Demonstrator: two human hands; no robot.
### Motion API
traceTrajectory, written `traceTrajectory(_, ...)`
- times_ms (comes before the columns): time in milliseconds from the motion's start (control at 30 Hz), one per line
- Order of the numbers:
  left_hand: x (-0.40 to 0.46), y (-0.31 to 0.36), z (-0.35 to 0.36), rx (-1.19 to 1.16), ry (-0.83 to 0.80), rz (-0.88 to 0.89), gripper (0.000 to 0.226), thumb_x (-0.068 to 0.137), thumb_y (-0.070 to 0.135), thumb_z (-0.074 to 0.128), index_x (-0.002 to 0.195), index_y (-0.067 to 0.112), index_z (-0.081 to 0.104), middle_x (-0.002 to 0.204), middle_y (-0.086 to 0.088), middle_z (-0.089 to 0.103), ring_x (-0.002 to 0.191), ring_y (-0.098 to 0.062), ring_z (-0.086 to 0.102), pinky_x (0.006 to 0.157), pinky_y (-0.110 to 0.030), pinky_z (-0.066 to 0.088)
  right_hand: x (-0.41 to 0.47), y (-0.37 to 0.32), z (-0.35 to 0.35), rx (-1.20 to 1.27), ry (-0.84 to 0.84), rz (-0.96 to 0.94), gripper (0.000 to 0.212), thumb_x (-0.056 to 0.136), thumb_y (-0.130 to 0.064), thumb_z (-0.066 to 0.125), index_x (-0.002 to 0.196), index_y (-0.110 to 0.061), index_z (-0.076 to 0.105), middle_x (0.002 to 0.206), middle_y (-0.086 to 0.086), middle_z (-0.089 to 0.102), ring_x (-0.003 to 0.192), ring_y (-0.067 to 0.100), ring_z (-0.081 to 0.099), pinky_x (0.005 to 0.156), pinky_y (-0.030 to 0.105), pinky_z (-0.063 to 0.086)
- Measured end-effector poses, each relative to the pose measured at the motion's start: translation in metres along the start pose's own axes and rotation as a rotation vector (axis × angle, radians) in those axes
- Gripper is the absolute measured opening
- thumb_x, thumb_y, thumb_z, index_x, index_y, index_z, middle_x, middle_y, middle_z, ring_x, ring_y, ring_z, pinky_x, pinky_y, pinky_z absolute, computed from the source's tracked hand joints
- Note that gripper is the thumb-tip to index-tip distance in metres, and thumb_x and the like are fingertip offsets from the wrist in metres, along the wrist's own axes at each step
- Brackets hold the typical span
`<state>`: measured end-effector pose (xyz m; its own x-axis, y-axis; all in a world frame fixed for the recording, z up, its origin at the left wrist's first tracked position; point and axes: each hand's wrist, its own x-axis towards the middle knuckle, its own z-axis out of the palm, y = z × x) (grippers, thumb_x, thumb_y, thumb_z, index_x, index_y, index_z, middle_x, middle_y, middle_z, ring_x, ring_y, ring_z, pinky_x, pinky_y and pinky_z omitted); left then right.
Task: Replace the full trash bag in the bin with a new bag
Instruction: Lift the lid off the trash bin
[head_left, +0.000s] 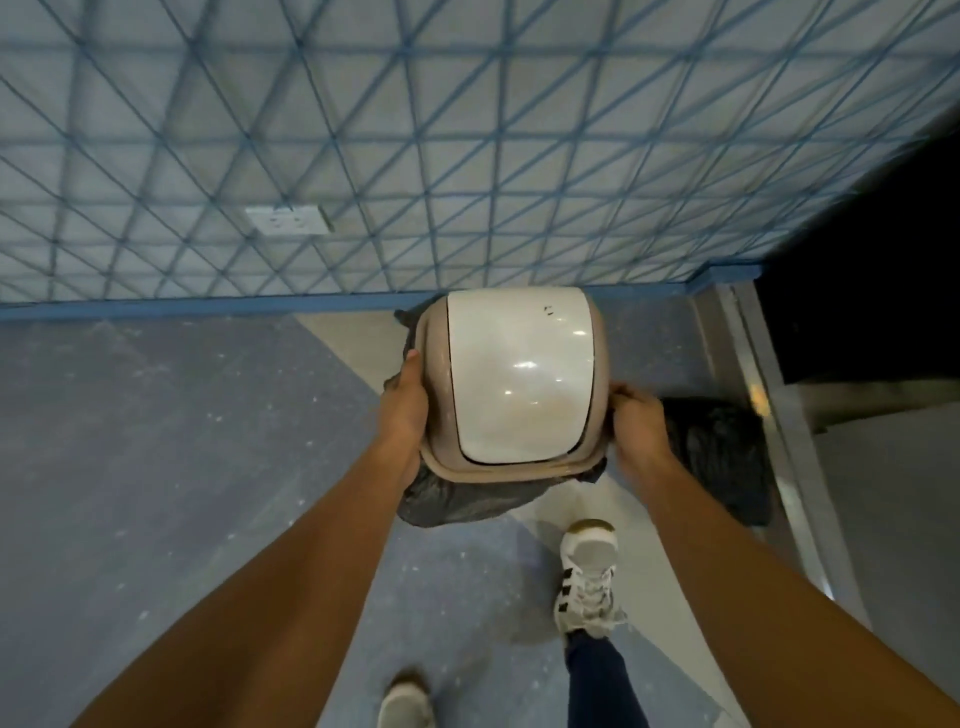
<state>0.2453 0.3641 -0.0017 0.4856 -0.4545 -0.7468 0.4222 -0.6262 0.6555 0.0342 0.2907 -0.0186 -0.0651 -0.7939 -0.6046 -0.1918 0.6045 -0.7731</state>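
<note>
Beige plastic rims the lid (511, 379) that both hands have by its sides, its white swing flap facing up. The left hand (408, 410) lies along the lid's left edge with the thumb up on the rim and the fingers hidden beneath; the right hand (636, 428) curls over the right edge, fingers bent onto the rim. Under the lid, black bag (457, 499) plastic spills out at the near and far sides, so the bin itself is hidden; it stands on the floor (156, 467) close to the foot of the wall (467, 130), near the room's right corner. A second dark bag (719, 457) lies on the floor just right of the right hand. Whether the lid is going on or coming off cannot be told. Either way, the step wants the lid kept level with both hands moving together, so the frame does not jam on one side. If seating it, keep the bag's folded edge evenly trapped under the rim; if lifting, go straight up so the plastic does not drag. A white shoe (589, 571) stands near the bin, so mind the footing.
</note>
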Motion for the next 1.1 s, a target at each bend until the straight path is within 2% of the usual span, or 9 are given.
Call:
traceTrajectory(167,0.0,-0.041,-0.07,-0.027,0.015,-0.004,0.06,0.087,0.062,0.037,0.129,0.023,0.056,0.131,-0.001,0.058,0.111,-0.019,0.056,0.103,-0.045,0.042,-0.046,0.053,0.048,-0.038,-0.045,0.008,0.032,0.09,-0.004,0.039,0.083,-0.018,0.067,0.09,0.005,0.069,0.082,0.02,0.061,0.066,0.027,0.047)
traceTrajectory(267,0.014,-0.069,-0.094,-0.041,0.0,-0.032,0.058,0.089,0.057,0.036,0.131,0.022,0.054,0.134,-0.004,0.056,0.119,-0.023,0.054,0.106,-0.047,0.04,-0.05,0.089,0.069,-0.048,-0.041,0.059,0.031,0.092,-0.007,0.037,0.094,-0.014,0.067,0.099,0.008,0.069,0.091,0.024,0.062,0.078,0.032,0.052)
traceTrajectory(333,0.028,-0.09,-0.103,-0.058,0.005,-0.059,0.057,0.092,0.055,0.034,0.131,0.019,0.054,0.133,-0.005,0.057,0.119,-0.024,0.054,0.106,-0.046,0.04,-0.044,0.114,0.079,-0.039,-0.04,0.071,0.03,0.092,-0.007,0.038,0.095,-0.014,0.067,0.1,0.008,0.07,0.095,0.025,0.063,0.077,0.029,0.052)
traceTrajectory(433,0.052,-0.116,-0.108,-0.073,0.016,-0.067,0.056,0.094,0.054,0.031,0.13,0.018,0.054,0.132,-0.005,0.058,0.119,-0.024,0.054,0.107,-0.046,0.039,-0.033,0.142,0.09,-0.035,-0.044,0.071,0.03,0.093,-0.008,0.039,0.09,-0.021,0.066,0.097,0.002,0.069,0.094,0.021,0.064,0.071,0.022,0.05)
traceTrajectory(600,0.079,-0.145,-0.103,-0.117,0.006,-0.051,0.055,0.095,0.052,0.029,0.129,0.018,0.056,0.131,-0.005,0.058,0.12,-0.024,0.053,0.107,-0.046,0.039,-0.009,0.173,0.099,-0.033,-0.026,0.066,0.028,0.093,-0.007,0.039,0.101,-0.013,0.065,0.103,0.008,0.069,0.097,0.023,0.063,0.084,0.032,0.053)
traceTrajectory(800,0.095,-0.161,-0.097,-0.183,-0.016,-0.064,0.053,0.094,0.054,0.031,0.123,0.022,0.061,0.122,-0.003,0.065,0.11,-0.019,0.059,0.102,-0.039,0.044,0.008,0.19,0.103,-0.036,-0.038,0.068,0.028,0.093,-0.007,0.039,0.104,-0.012,0.064,0.104,0.008,0.068,0.098,0.022,0.063,0.081,0.029,0.052)
traceTrajectory(967,0.106,-0.168,-0.097,-0.167,0.01,-0.068,0.055,0.095,0.054,0.027,0.126,0.021,0.058,0.126,-0.005,0.062,0.116,-0.022,0.056,0.106,-0.043,0.041,0.012,0.199,0.104,-0.059,-0.048,0.082,0.029,0.093,-0.006,0.038,0.104,-0.013,0.064,0.101,0.006,0.068,0.097,0.022,0.063,0.082,0.031,0.052)
traceTrajectory(1100,0.113,-0.177,-0.101,-0.18,0.065,-0.065,0.051,0.095,0.051,0.031,0.123,0.02,0.06,0.123,-0.005,0.064,0.113,-0.022,0.058,0.104,-0.043,0.042,0.012,0.203,0.109,-0.056,-0.061,0.056,0.029,0.094,-0.007,0.038,0.107,-0.013,0.063,0.104,0.005,0.068,0.098,0.02,0.062,0.078,0.026,0.051)
